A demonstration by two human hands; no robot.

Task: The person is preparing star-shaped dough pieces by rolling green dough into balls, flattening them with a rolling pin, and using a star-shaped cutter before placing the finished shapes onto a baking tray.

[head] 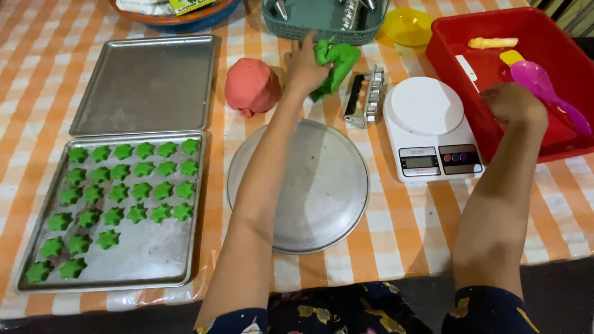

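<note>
Green, soft dough in a crumpled lump [334, 65] lies at the far side of the checked orange-and-white tablecloth [402, 229], just in front of the teal plastic basket [322, 28] and beside the round pink dough ball [250, 85]. The left hand [306, 68] grips its near edge, fingers curled into it. It looks pliable and light — likely to stretch or tear if pulled by a thin flap, so a hold on the thick middle seems safer. The right hand [513, 102] rests on the rim of the red plastic tub [544, 37]; whether its fingers are closed I cannot tell. The round metal plate [309, 192] offers open room — the metal cutter [368, 96] and white kitchen scale [427, 127] crowd the right.
</note>
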